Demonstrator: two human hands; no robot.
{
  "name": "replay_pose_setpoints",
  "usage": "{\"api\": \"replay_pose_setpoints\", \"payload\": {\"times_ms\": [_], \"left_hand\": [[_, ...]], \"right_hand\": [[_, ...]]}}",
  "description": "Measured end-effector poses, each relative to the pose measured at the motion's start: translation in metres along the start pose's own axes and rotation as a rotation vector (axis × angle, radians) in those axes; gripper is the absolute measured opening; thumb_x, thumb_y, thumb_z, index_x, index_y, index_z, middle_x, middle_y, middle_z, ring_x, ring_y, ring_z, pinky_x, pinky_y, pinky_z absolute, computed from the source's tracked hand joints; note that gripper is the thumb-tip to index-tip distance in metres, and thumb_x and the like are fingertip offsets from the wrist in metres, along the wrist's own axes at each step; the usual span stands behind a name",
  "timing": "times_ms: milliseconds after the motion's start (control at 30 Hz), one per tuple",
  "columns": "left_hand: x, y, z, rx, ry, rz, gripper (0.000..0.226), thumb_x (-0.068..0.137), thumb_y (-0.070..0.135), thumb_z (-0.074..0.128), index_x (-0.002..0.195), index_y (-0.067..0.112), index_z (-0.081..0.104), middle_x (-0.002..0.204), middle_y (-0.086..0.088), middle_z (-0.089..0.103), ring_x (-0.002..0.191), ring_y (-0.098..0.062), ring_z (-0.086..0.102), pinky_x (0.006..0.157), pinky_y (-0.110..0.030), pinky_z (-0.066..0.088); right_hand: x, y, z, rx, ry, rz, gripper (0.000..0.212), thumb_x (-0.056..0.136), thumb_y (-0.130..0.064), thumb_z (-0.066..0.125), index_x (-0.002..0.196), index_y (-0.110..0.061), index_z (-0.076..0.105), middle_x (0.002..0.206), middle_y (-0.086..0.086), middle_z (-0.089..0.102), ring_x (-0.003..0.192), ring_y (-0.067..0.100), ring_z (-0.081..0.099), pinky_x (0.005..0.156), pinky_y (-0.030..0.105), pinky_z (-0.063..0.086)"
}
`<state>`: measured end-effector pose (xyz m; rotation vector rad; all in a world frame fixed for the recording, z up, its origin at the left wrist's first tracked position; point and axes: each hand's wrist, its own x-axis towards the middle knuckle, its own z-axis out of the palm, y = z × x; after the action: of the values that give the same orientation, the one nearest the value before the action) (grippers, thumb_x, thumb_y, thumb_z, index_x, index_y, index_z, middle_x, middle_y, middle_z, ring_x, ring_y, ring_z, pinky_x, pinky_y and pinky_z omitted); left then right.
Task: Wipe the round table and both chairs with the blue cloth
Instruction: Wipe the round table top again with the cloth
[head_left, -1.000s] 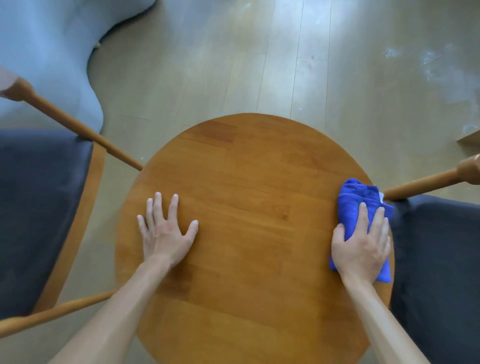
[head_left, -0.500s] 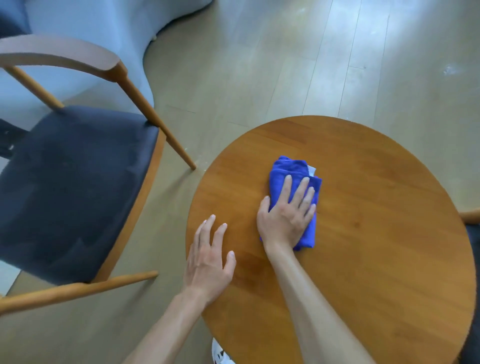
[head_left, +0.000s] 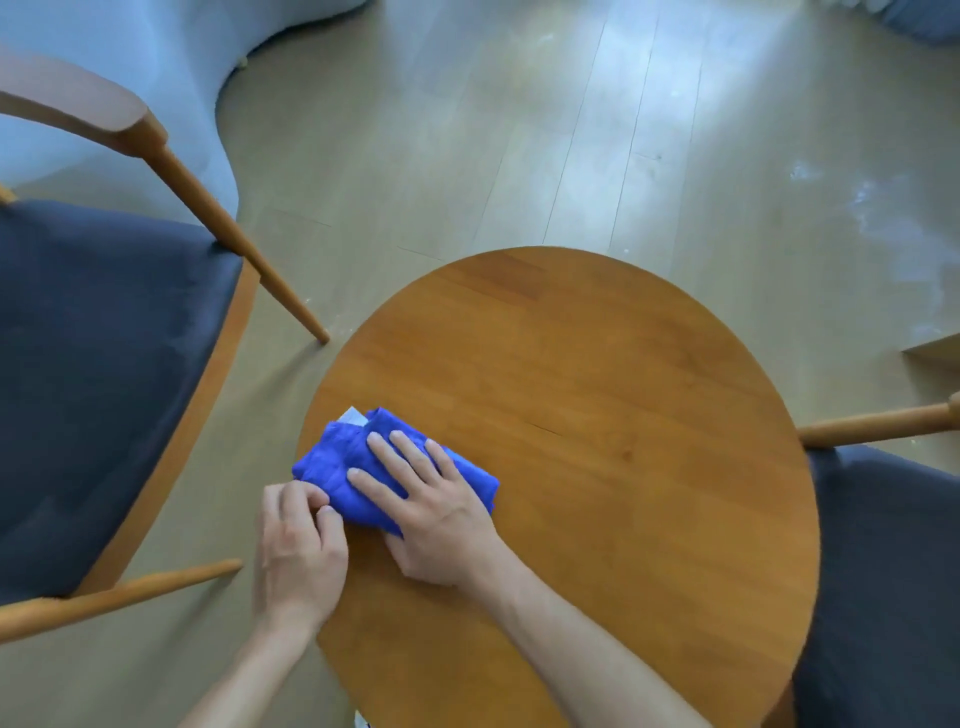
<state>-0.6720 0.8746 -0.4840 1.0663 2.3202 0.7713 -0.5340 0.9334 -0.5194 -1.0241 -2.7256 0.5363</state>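
Observation:
A folded blue cloth (head_left: 337, 462) lies on the left edge of the round wooden table (head_left: 597, 415). My right hand (head_left: 426, 499) presses flat on the cloth with its fingers spread. At the table's left rim my left hand (head_left: 301, 545) has its fingers curled against the cloth's near corner; whether it pinches the cloth is unclear. A wooden chair with a dark blue seat (head_left: 98, 374) stands to the left of the table. A second chair's dark seat (head_left: 888, 571) shows at the right edge.
A pale blue sofa (head_left: 130, 57) curves along the upper left. Light wooden floor (head_left: 571, 130) surrounds the table, with whitish smudges at the right. A wooden edge (head_left: 935, 348) pokes in at the far right.
My right hand has swept the cloth from the table's right side across to its left edge. My left hand, flat on the table before, has curled its fingers at the cloth.

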Motion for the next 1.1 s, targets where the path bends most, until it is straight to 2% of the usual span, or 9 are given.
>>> {"api": "replay_pose_setpoints", "payload": {"times_ms": [67, 133, 200, 333, 433, 600, 767, 933, 1100], "left_hand": [[-0.001, 0.01, 0.008, 0.032, -0.051, 0.02, 0.005, 0.086, 0.007, 0.05, 0.09, 0.008, 0.053, 0.097, -0.004, 0.046, 0.091, -0.033, 0.051, 0.079, -0.037, 0.038], [-0.005, 0.024, 0.017, 0.113, -0.101, 0.066, 0.029, 0.081, 0.018, 0.043, 0.101, 0.004, 0.058, 0.106, -0.01, 0.052, 0.102, -0.033, 0.05, 0.09, -0.042, 0.038], [-0.009, 0.037, 0.029, 0.195, -0.131, 0.132, 0.039, 0.078, 0.019, 0.042, 0.109, 0.003, 0.06, 0.115, -0.013, 0.056, 0.11, -0.033, 0.048, 0.097, -0.042, 0.035], [-0.015, 0.056, 0.055, 0.298, -0.219, 0.181, 0.033, 0.086, 0.009, 0.055, 0.119, 0.005, 0.058, 0.129, -0.009, 0.051, 0.124, -0.029, 0.04, 0.105, -0.042, 0.03], [-0.016, 0.064, 0.064, 0.346, -0.229, 0.15, 0.037, 0.087, 0.012, 0.056, 0.124, 0.008, 0.055, 0.135, -0.007, 0.046, 0.13, -0.027, 0.033, 0.108, -0.043, 0.027], [-0.016, 0.062, 0.061, 0.345, -0.247, 0.154, 0.041, 0.09, 0.013, 0.051, 0.13, 0.009, 0.051, 0.14, -0.003, 0.043, 0.133, -0.023, 0.029, 0.111, -0.041, 0.025], [-0.014, 0.051, 0.048, 0.235, -0.308, 0.2, 0.044, 0.095, 0.014, 0.044, 0.139, 0.011, 0.043, 0.146, -0.001, 0.039, 0.136, -0.015, 0.028, 0.113, -0.031, 0.021], [-0.005, 0.029, 0.028, 0.152, -0.302, 0.217, 0.042, 0.096, 0.011, 0.041, 0.137, 0.011, 0.044, 0.143, -0.001, 0.041, 0.133, -0.015, 0.032, 0.108, -0.024, 0.024], [0.002, 0.007, 0.003, 0.127, -0.276, 0.199, 0.042, 0.094, 0.008, 0.044, 0.136, 0.01, 0.046, 0.139, -0.004, 0.045, 0.129, -0.018, 0.038, 0.103, -0.024, 0.026]], "right_hand": [[-0.016, 0.027, -0.015, -0.028, -0.007, 0.005, 0.061, 0.079, -0.025, 0.059, 0.139, -0.023, 0.051, 0.155, 0.008, 0.033, 0.143, 0.028, 0.03, 0.115, 0.05, 0.026], [-0.031, 0.058, -0.033, -0.055, 0.054, 0.081, 0.062, 0.076, -0.022, 0.064, 0.137, -0.022, 0.053, 0.152, 0.009, 0.037, 0.141, 0.029, 0.035, 0.113, 0.049, 0.03], [-0.05, 0.09, -0.05, -0.084, 0.127, 0.193, 0.064, 0.072, -0.018, 0.068, 0.136, -0.02, 0.056, 0.149, 0.011, 0.041, 0.138, 0.031, 0.04, 0.111, 0.05, 0.034], [-0.102, 0.149, -0.078, -0.111, 0.247, 0.488, 0.063, 0.075, -0.015, 0.072, 0.136, -0.016, 0.056, 0.148, 0.014, 0.042, 0.137, 0.033, 0.04, 0.108, 0.053, 0.037], [-0.153, 0.176, -0.09, -0.15, 0.304, 0.707, 0.063, 0.078, -0.017, 0.069, 0.138, -0.014, 0.052, 0.15, 0.016, 0.039, 0.137, 0.037, 0.039, 0.107, 0.055, 0.036], [-0.212, 0.171, -0.095, -0.153, 0.447, 1.116, 0.059, 0.086, -0.032, 0.046, 0.141, -0.01, 0.048, 0.151, 0.019, 0.036, 0.137, 0.04, 0.037, 0.106, 0.057, 0.035], [-0.193, 0.137, -0.079, -0.106, 0.557, 1.448, 0.065, 0.085, -0.034, 0.043, 0.146, -0.011, 0.038, 0.155, 0.02, 0.027, 0.141, 0.04, 0.027, 0.111, 0.056, 0.024], [-0.129, 0.078, -0.048, -0.085, 0.518, 1.474, 0.062, 0.089, -0.023, 0.057, 0.146, -0.009, 0.038, 0.154, 0.023, 0.027, 0.141, 0.041, 0.027, 0.11, 0.056, 0.024], [-0.044, -0.006, -0.011, -0.073, 0.396, 1.236, 0.066, 0.083, -0.032, 0.056, 0.144, -0.01, 0.044, 0.152, 0.021, 0.033, 0.139, 0.04, 0.034, 0.109, 0.056, 0.031]]}}
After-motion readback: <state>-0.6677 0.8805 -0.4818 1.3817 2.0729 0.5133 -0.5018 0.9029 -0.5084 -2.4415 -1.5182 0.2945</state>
